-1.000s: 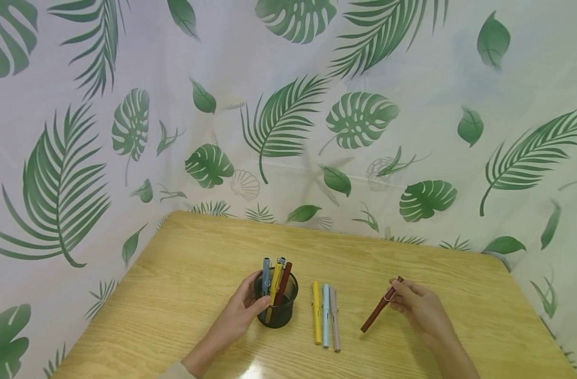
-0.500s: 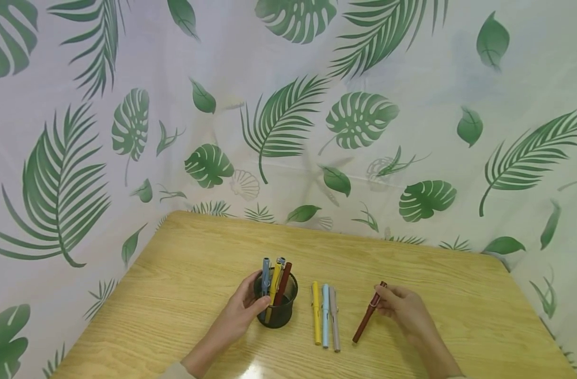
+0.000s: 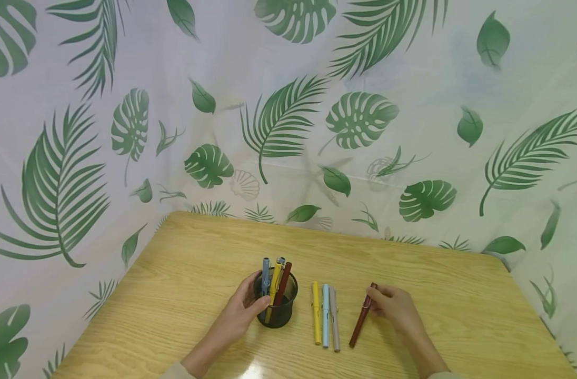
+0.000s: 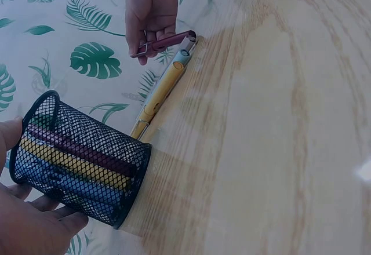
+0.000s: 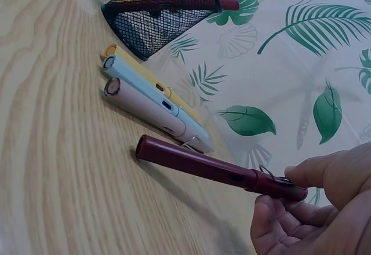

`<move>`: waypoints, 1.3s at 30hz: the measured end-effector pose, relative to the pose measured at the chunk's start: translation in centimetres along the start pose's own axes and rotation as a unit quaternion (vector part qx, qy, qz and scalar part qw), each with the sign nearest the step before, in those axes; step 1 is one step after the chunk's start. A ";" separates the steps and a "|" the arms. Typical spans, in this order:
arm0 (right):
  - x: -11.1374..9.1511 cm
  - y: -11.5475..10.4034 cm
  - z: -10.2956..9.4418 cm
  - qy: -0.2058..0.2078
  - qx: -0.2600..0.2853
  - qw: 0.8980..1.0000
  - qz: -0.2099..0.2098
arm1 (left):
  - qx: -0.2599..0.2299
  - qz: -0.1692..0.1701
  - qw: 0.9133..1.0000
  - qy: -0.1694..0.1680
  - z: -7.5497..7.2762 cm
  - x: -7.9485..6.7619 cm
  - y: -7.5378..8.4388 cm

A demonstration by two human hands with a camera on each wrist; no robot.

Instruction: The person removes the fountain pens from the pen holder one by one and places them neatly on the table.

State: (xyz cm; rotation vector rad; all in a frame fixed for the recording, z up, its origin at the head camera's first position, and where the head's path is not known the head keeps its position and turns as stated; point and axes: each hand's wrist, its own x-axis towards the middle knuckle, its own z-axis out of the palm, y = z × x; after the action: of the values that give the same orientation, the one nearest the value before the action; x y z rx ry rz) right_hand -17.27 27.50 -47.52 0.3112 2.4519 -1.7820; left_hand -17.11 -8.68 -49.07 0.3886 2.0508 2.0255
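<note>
Dark red pen (image 3: 359, 326): held aslant over the right part of the table (image 3: 175, 273), capped end up, lower end at or just above the wood; contact cannot be settled from the views. Right hand (image 3: 397, 310) pinches it near the cap end, thumb on one side by the wire clip (image 5: 275, 177), fingers curled beneath; grip narrow. Just left of the pen's lower end, with a small gap, lies a row of three pens, roughly parallel and close together: grey pen (image 3: 335, 321) nearest, light blue pen (image 3: 326, 318) in the middle, yellow pen (image 3: 316, 316) farthest. Left of the row, apart from it, the black mesh cup (image 3: 281, 315) stands upright on the table. Left hand (image 3: 241, 305) holds the cup from its left side, thumb at the near rim, fingers curved round the wall; grip wide. Cup contents, all leaning and projecting above the rim: blue pen (image 3: 266, 273) at the left, second yellow pen (image 3: 276, 281) beside it, another blue pen (image 3: 281, 260) behind, mostly hidden, and second dark red pen (image 3: 284, 281) at the right. Pale sleeve (image 3: 177, 370) visible at the left forearm. Beyond the table: white backdrop (image 3: 411, 105) printed with green leaves and faint shells.
</note>
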 end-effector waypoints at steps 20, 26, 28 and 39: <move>1.1 0.6 3.0 0.064 -0.072 0.995 -0.032 | 0.001 0.000 1.000 0.000 0.1 -0.2 0.2; 1.1 0.5 3.9 0.085 -0.119 0.988 -0.048 | 0.002 0.001 1.000 0.001 0.1 -0.1 0.2; 1.1 0.5 4.1 0.090 -0.133 0.986 -0.052 | 0.001 0.001 1.000 0.000 0.0 -0.1 0.1; 0.8 0.1 5.3 0.095 -0.166 0.980 -0.057 | 0.002 0.002 1.000 -0.001 0.0 -0.2 0.2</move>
State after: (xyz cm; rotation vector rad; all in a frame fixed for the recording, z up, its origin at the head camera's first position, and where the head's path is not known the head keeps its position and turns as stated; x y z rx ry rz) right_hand -18.26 22.61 -49.46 0.3287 2.8980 -1.3991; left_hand -16.94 -8.71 -48.92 0.3970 2.0553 2.0215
